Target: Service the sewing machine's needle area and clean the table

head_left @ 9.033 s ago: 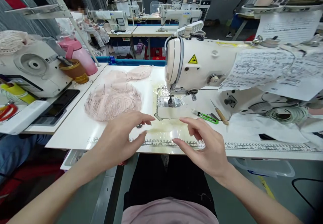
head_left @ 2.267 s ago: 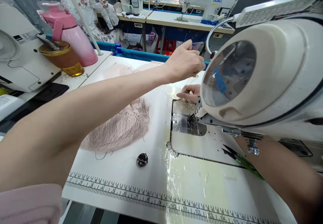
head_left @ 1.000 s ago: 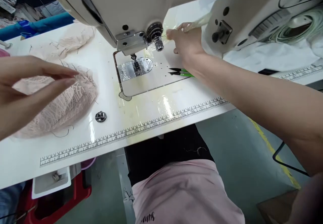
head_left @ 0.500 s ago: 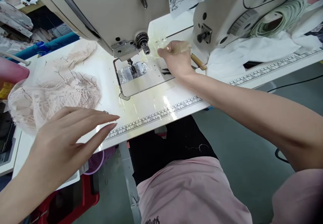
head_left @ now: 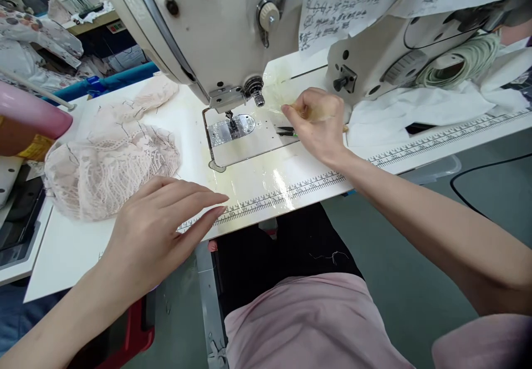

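My left hand (head_left: 162,225) hovers over the front edge of the white table, fingers apart and holding nothing. Right of the needle plate (head_left: 233,129), my right hand (head_left: 320,119) is closed on a thin, see-through yellowish strip (head_left: 280,95), which trails behind the fingers. Dark scissor tips (head_left: 286,131) show beside that hand; the rest is hidden beneath it. The sewing machine head (head_left: 220,31) stands above the plate. Pale pink lace fabric (head_left: 120,169) lies bunched on the table, beyond my left hand.
A ruler strip (head_left: 299,187) runs along the table's front edge. White cloth (head_left: 386,108) and a coil of pale green cord (head_left: 457,61) are at the right. A pink bottle (head_left: 35,106) stands at the left. Handwritten paper (head_left: 336,9) hangs from the machine.
The view has shifted, so the table and machine sit farther right and lower. My left hand stays apart-fingered near the edge; my right hand has turned slightly and now covers most of the wooden handle.
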Demonstrator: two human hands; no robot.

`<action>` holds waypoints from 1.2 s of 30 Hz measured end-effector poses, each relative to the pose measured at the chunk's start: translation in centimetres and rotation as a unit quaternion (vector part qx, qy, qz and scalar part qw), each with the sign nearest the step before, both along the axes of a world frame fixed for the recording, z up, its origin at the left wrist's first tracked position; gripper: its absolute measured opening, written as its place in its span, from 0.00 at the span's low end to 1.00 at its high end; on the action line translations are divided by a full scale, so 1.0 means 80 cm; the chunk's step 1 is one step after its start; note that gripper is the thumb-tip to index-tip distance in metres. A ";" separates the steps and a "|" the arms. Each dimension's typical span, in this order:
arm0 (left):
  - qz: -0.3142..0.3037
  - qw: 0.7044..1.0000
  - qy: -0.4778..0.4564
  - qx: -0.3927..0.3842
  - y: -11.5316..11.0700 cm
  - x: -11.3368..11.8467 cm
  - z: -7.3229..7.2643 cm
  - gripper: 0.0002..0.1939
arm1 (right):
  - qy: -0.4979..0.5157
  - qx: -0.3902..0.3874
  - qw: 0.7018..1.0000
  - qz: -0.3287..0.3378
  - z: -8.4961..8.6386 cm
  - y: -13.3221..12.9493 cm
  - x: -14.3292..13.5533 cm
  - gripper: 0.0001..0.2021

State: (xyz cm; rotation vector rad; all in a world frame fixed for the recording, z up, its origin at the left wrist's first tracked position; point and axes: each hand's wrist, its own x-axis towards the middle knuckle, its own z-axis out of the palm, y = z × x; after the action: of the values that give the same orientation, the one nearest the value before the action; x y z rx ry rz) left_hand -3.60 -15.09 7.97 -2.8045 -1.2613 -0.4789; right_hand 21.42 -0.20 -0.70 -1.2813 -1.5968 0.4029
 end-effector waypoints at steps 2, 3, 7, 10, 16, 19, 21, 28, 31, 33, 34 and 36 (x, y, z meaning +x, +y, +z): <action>0.001 1.000 -0.007 0.002 -0.001 -0.002 -0.002 0.06 | 0.025 0.003 1.000 -0.008 0.002 -0.001 0.008 0.20; 0.004 1.000 -0.012 0.002 -0.001 -0.003 -0.003 0.05 | 0.040 0.007 0.999 -0.011 0.003 -0.002 0.014 0.19; 0.017 1.000 -0.023 -0.005 -0.003 -0.010 -0.010 0.05 | 0.081 0.027 0.996 -0.037 0.012 -0.016 0.038 0.19; 0.019 0.999 -0.024 -0.011 -0.004 -0.012 -0.013 0.06 | 0.074 0.031 0.994 -0.070 0.022 -0.033 0.051 0.21; 0.009 0.999 -0.039 -0.004 -0.005 -0.006 -0.012 0.06 | 0.092 0.043 0.989 -0.106 0.034 -0.052 0.053 0.17; 0.018 0.999 -0.048 -0.008 -0.006 -0.008 -0.015 0.07 | 0.107 0.086 0.984 -0.113 0.035 -0.053 0.051 0.16; 0.030 0.998 -0.058 -0.012 -0.006 -0.011 -0.019 0.06 | 0.119 0.098 0.982 -0.113 0.034 -0.055 0.049 0.16; 0.043 0.996 -0.081 -0.014 -0.007 -0.019 -0.029 0.06 | 0.129 0.139 0.973 -0.133 0.046 -0.086 0.055 0.15; 0.040 0.995 -0.094 -0.013 -0.010 -0.012 -0.030 0.06 | 0.110 0.125 0.979 -0.118 0.063 -0.106 0.074 0.16; 0.033 0.994 -0.104 -0.008 -0.012 -0.002 -0.029 0.06 | 0.090 0.063 0.990 -0.084 0.076 -0.121 0.092 0.14; 0.028 0.994 -0.108 -0.003 -0.013 0.004 -0.028 0.06 | 0.093 0.038 0.993 -0.067 0.081 -0.129 0.103 0.13; 0.014 0.993 -0.113 0.007 -0.016 0.015 -0.026 0.08 | 0.122 0.020 0.991 -0.046 0.091 -0.146 0.127 0.12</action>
State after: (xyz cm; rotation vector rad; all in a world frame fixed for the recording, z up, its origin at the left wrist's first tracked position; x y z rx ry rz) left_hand -2.41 -16.40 5.89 -2.7784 -1.3263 -0.8204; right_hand 31.55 -11.88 6.60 -1.2206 -1.3295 0.4507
